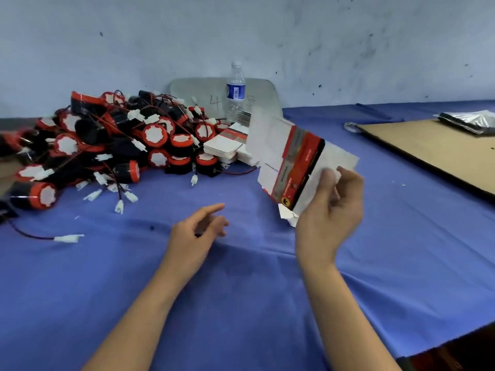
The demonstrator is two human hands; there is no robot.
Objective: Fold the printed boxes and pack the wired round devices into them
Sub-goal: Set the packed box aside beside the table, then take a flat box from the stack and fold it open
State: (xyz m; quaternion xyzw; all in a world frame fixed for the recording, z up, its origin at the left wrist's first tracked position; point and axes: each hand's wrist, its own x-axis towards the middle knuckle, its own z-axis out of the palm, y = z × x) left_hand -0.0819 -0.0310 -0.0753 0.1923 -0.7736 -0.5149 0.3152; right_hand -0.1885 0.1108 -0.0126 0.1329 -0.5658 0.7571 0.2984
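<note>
Blue cloth covered the counter (pixel 241 303). Nearest, the left hand (pixel 199 231) hovered just above it, fingers loosely spread and holding nothing. Beside it the right hand (pixel 329 218) pinched the near edge of a flat, unfolded printed box (pixel 292 162), held tilted off the cloth. Folding looked barely begun; next, the free hand would likely need to take the opposite panel and crease it. Farther back lay a stack of flat boxes (pixel 227 145) and, left of it, the heap of wired round devices (pixel 107 145).
</note>
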